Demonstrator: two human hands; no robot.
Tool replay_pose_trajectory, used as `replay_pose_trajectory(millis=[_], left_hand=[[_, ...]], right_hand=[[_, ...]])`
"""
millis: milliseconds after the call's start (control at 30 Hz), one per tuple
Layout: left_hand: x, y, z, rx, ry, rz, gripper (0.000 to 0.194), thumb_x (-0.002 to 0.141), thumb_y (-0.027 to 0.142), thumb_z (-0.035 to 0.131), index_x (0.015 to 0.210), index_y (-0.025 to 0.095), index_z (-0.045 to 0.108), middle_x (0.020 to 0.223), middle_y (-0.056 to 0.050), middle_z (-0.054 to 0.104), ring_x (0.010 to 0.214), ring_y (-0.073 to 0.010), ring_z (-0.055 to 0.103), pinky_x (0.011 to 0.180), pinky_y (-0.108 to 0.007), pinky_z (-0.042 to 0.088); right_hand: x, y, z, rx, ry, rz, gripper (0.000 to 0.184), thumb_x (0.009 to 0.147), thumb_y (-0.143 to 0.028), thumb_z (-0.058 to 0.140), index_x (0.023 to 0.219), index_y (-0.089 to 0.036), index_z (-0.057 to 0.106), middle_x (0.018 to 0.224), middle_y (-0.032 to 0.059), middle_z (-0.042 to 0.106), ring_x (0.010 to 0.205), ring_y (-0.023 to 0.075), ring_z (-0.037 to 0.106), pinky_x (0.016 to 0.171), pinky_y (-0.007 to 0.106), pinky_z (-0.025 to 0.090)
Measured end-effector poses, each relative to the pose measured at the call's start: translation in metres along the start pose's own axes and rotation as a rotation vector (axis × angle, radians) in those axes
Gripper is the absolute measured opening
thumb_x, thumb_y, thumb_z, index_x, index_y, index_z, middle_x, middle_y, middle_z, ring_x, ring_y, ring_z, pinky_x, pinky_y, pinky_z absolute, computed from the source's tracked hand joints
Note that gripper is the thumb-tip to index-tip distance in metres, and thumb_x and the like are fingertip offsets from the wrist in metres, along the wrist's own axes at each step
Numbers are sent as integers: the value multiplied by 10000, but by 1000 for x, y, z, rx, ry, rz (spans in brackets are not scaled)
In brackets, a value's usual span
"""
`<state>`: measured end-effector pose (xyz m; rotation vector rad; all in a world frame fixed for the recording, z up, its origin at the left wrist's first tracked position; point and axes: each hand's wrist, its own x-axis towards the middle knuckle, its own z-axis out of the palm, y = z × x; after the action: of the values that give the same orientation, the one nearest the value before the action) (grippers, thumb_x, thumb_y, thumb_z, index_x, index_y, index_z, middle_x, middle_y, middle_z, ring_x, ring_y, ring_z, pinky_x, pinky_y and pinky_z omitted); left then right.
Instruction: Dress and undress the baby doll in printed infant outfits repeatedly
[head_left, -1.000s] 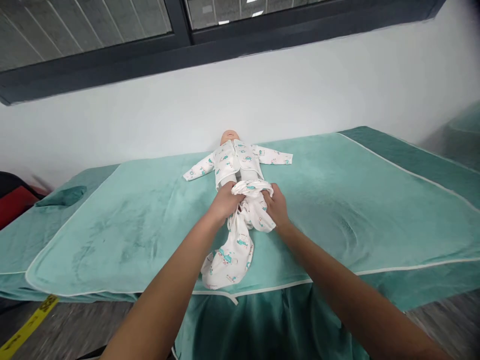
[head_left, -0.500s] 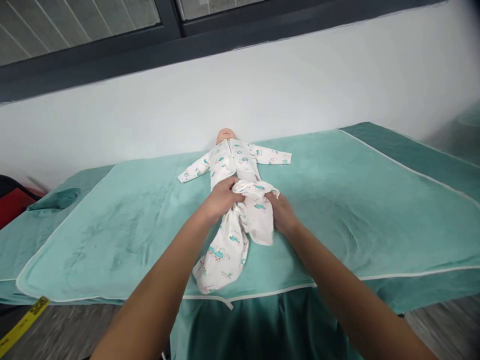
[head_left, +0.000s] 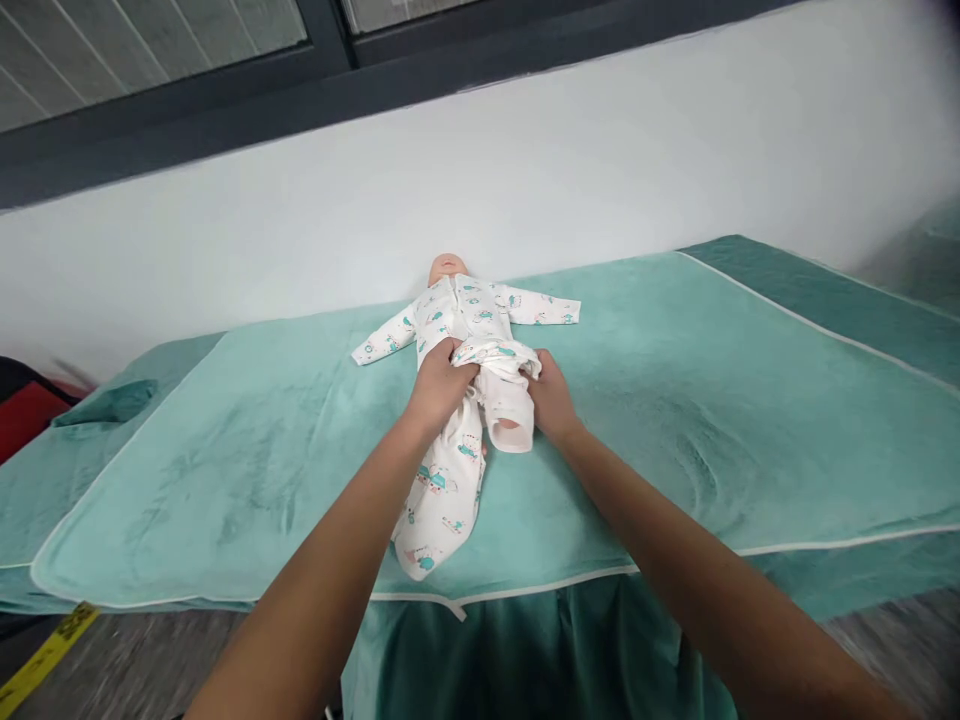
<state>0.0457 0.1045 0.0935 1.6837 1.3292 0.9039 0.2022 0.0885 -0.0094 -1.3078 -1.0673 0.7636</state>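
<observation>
A baby doll (head_left: 448, 266) lies on its back, head toward the wall, in a white printed jacket (head_left: 476, 306) with both sleeves spread. Over its lower body are white baby trousers (head_left: 442, 510) with a teal vehicle print. My left hand (head_left: 442, 388) pinches the trousers' waist on the left. At the right side of the same bunched waist, my right hand (head_left: 551, 395) has its fingers closed on the cloth. The left leg of the trousers stretches toward the near edge; the right one is bunched short, its round cuff facing me.
A light green padded cloth (head_left: 225, 470) with white piping covers the bed. White wall (head_left: 600, 170) and a dark window frame (head_left: 405, 75) rise behind. A red and black item (head_left: 30, 405) sits at far left, a yellow strap (head_left: 49, 655) at lower left.
Both hands have drawn the trousers' waist up toward the doll's jacket. The right leg has pulled up shorter, and its open cuff now shows.
</observation>
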Motion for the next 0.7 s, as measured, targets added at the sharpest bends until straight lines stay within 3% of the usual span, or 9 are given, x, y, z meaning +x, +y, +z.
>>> replay_pose_trajectory(millis=[133,333,433,567,633,700], left_hand=[[7,2,0,-118,-2,-42,192,644,189,654,831,173,617,853,-20,660,835,-207,598,764,-310,449],[27,-6,1,-115,134,-14,182,636,154,651,808,170,595,830,2,628,816,-178,581,772,-302,445],[28,-16,-11,-219,37,-55,218,636,191,703,828,170,603,846,-3,638,825,-186,597,765,-304,455],[23,-32,-33,-485,-255,-99,312,663,301,776,898,168,620,851,-26,645,798,-188,615,738,-300,467],[24,-37,-39,-560,-275,-97,295,681,326,784,864,171,612,792,-13,623,730,-161,595,699,-282,455],[29,-37,-38,-622,-243,-77,276,690,321,787,821,177,591,751,6,601,680,-135,571,667,-262,441]], right_hand=[[17,-3,3,-42,10,4,194,792,-387,582,891,-240,504,922,19,613,887,221,555,815,353,427],[33,1,11,-99,26,-4,186,790,-395,572,884,-249,504,889,23,607,859,231,540,812,371,417],[33,1,4,-35,-16,-35,170,732,-314,590,879,-242,542,914,21,622,881,220,560,820,359,432],[38,-31,-9,204,-195,-203,247,718,-232,596,963,-248,619,1051,29,644,1040,230,583,909,360,439],[46,-60,-6,158,-359,-250,222,816,-302,577,1018,-252,653,1087,25,658,1059,229,585,912,361,431],[58,-86,7,-58,-500,-249,193,860,-375,571,905,-226,687,927,17,664,917,211,595,817,343,429]])
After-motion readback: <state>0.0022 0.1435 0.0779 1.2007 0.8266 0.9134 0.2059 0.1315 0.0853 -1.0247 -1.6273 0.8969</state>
